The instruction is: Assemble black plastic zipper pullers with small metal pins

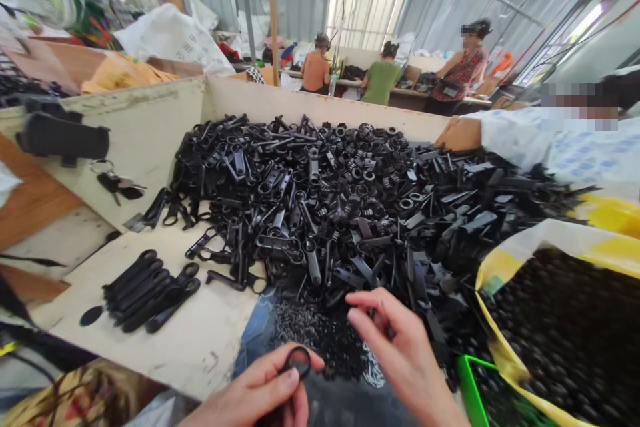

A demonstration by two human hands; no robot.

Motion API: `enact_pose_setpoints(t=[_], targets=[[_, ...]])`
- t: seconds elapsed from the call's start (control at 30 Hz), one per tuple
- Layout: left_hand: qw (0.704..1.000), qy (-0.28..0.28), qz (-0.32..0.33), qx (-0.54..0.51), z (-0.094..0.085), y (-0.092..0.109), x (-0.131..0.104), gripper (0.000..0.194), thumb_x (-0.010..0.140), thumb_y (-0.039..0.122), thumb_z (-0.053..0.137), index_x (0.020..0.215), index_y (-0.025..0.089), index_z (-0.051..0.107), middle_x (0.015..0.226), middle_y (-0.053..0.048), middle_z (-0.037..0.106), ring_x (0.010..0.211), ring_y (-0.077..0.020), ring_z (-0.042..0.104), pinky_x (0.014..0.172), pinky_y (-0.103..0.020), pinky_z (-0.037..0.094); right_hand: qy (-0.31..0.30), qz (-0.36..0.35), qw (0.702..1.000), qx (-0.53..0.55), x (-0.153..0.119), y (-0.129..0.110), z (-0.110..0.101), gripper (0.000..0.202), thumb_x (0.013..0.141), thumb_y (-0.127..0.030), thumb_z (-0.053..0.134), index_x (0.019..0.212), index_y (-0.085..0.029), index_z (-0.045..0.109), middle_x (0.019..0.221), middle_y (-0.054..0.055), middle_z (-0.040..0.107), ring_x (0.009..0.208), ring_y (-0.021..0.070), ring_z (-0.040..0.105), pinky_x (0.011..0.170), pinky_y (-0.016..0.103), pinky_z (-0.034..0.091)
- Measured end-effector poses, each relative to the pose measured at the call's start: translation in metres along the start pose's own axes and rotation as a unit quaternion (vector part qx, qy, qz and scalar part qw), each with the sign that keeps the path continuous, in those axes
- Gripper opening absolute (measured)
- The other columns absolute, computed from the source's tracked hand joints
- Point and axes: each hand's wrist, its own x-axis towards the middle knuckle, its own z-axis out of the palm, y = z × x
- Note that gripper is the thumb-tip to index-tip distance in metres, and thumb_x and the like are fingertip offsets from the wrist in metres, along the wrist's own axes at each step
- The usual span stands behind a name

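Note:
My left hand (270,383) is closed on a black ring-ended plastic part (299,361), pinched between thumb and fingers. Its ring faces up; the rest is mostly covered by the hand. To the right, my right hand (395,340) hovers over the near edge of a heap of loose black parts (310,207). Thumb and index finger are slightly apart, the other fingers curled, and nothing shows between the tips. Tiny dark pieces (320,333) and a few whitish metallic ones (373,373) lie between my hands.
Several black handle-like parts (150,293) lie in a row at left, beside a black disc (91,315). Keys (120,185) hang on the bin's wall (145,147). A yellow-white sack (520,240) of small black pieces and a green tray (467,387) stand at right. People work behind.

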Motion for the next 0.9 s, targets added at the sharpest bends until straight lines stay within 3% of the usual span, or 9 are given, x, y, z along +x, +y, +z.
enact_pose_setpoints(t=[0.03, 0.1, 0.17, 0.23, 0.37, 0.57, 0.73, 0.9], targets=[[1.0, 0.017, 0.007, 0.005, -0.001, -0.002, 0.0, 0.057, 0.085, 0.066, 0.07, 0.117, 0.02, 0.071, 0.077, -0.004, 0.069, 0.057, -0.0099, 0.052, 0.054, -0.02, 0.034, 0.054, -0.013, 0.997, -0.046, 0.01, 0.003, -0.001, 0.02, 0.099, -0.036, 0.058, 0.101, -0.026, 0.075, 0.08, 0.001, 0.068, 0.062, 0.0167, 0.059, 0.059, 0.026, 0.047], [0.999, 0.044, 0.019, 0.024, 0.0, -0.005, 0.002, 0.06, 0.08, 0.07, 0.072, 0.113, 0.019, 0.072, 0.08, -0.004, 0.069, 0.057, -0.0091, 0.053, 0.052, -0.019, 0.035, 0.091, -0.029, 0.98, -0.175, 0.032, 0.007, 0.001, 0.024, 0.103, -0.032, 0.052, 0.099, -0.025, 0.074, 0.089, 0.004, 0.069, 0.072, 0.0182, 0.065, 0.065, 0.028, 0.047], [0.997, 0.056, 0.023, 0.04, 0.001, -0.009, 0.004, 0.063, 0.078, 0.072, 0.074, 0.111, 0.017, 0.073, 0.076, -0.003, 0.067, 0.053, -0.0068, 0.049, 0.051, -0.019, 0.032, 0.045, -0.002, 0.938, -0.345, 0.055, 0.007, 0.007, 0.02, 0.102, -0.026, 0.054, 0.098, -0.025, 0.074, 0.096, 0.004, 0.068, 0.07, 0.017, 0.067, 0.059, 0.028, 0.042], [0.997, 0.068, 0.023, 0.035, 0.003, -0.013, 0.006, 0.066, 0.078, 0.073, 0.072, 0.112, 0.017, 0.072, 0.07, -0.001, 0.065, 0.047, -0.0049, 0.043, 0.049, -0.019, 0.029, 0.011, 0.015, 0.914, -0.405, 0.071, 0.007, 0.014, 0.017, 0.095, -0.017, 0.062, 0.084, -0.023, 0.074, 0.092, 0.004, 0.067, 0.062, 0.0153, 0.065, 0.053, 0.027, 0.034], [0.993, 0.11, 0.034, -0.006, 0.002, -0.022, 0.008, 0.064, 0.076, 0.073, 0.075, 0.106, 0.017, 0.07, 0.065, 0.001, 0.064, 0.043, -0.0038, 0.041, 0.045, -0.019, 0.024, -0.01, 0.011, 0.914, -0.406, 0.079, 0.012, 0.015, 0.028, 0.087, -0.008, 0.067, 0.062, -0.02, 0.066, 0.081, 0.003, 0.065, 0.059, 0.0145, 0.064, 0.051, 0.028, 0.028], [0.987, 0.134, 0.047, -0.073, -0.001, -0.026, 0.01, 0.061, 0.073, 0.069, 0.08, 0.102, 0.017, 0.068, 0.061, 0.001, 0.064, 0.04, -0.0039, 0.041, 0.042, -0.018, 0.022, 0.036, -0.028, 0.94, -0.339, 0.061, 0.014, 0.001, 0.016, 0.099, -0.026, 0.06, 0.091, -0.026, 0.074, 0.096, 0.001, 0.071, 0.076, 0.0177, 0.071, 0.061, 0.027, 0.042], [0.978, 0.169, 0.08, -0.093, 0.003, -0.021, 0.016, 0.06, 0.072, 0.065, 0.082, 0.106, 0.017, 0.068, 0.064, 0.0, 0.065, 0.042, -0.0055, 0.045, 0.041, -0.017, 0.027, 0.057, -0.074, 0.96, -0.265, 0.053, 0.008, 0.03, 0.025, 0.104, -0.029, 0.053, 0.095, -0.025, 0.075, 0.096, 0.003, 0.074, 0.08, 0.0166, 0.072, 0.072, 0.026, 0.05], [0.973, 0.184, 0.124, -0.063, 0.005, -0.006, 0.023, 0.067, 0.07, 0.067, 0.083, 0.112, 0.016, 0.069, 0.074, -0.003, 0.069, 0.052, -0.0101, 0.054, 0.043, -0.018, 0.035, 0.055, -0.093, 0.967, -0.229, 0.088, -0.011, 0.058, 0.023, 0.104, -0.027, 0.055, 0.099, -0.025, 0.078, 0.099, 0.004, 0.076, 0.083, 0.0174, 0.073, 0.076, 0.026, 0.051]])
